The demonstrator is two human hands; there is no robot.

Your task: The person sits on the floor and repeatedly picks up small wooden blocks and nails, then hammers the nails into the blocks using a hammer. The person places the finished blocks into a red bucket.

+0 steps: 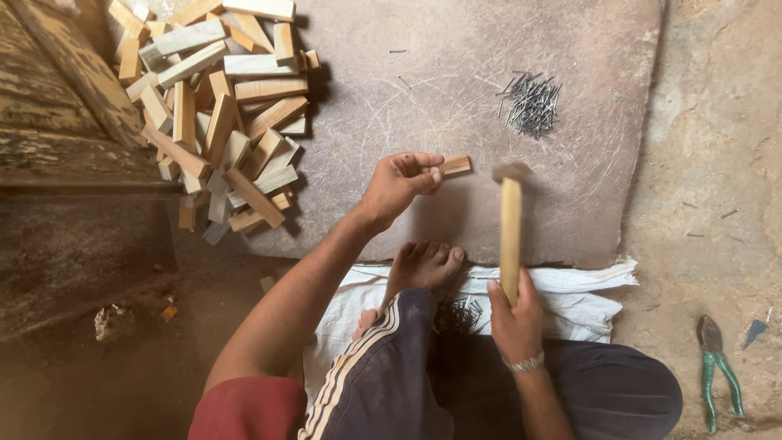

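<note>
Left hand [401, 184] pinches wood block [454, 166] | right hand [513, 314] grips hammer [511, 228] beside it

Dusty earthen floor [717, 163], flat stone slab [456, 90], worn wooden plank [65, 106] at left.

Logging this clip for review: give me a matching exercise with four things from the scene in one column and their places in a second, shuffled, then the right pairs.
Things:
1. hammer
2. small wood block
3. loose nails
4. pliers

Places:
A. on the bare floor at far right
B. in a heap on the stone slab, upper right
C. gripped in the right hand
D. pinched by the left hand on the slab

Pairs: 1-C, 2-D, 3-B, 4-A
</note>
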